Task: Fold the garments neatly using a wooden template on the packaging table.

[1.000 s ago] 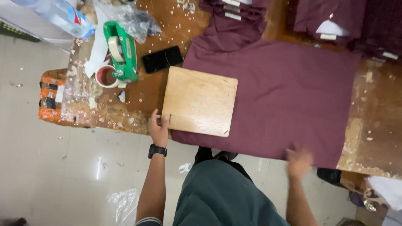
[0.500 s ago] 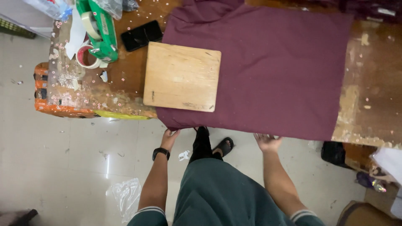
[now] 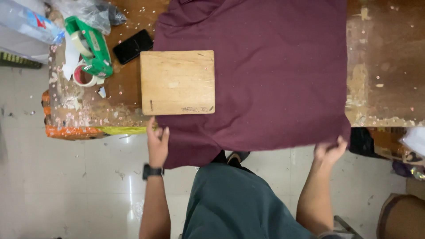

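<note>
Gripping the maroon shirt's (image 3: 274,75) hanging hem, left hand (image 3: 157,144) and right hand (image 3: 330,152) pinch shut below the wooden board (image 3: 178,82).

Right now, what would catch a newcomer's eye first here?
A large maroon garment is spread over the worn wooden table, its near edge hanging off, gripped by the left hand and right hand. A square wooden board lies on its left part, beside a green tape dispenser and black phone.

Matt maroon cloth (image 3: 274,79); smooth pale wood board (image 3: 178,82); worn, flaking table (image 3: 380,66), probably wood.
</note>
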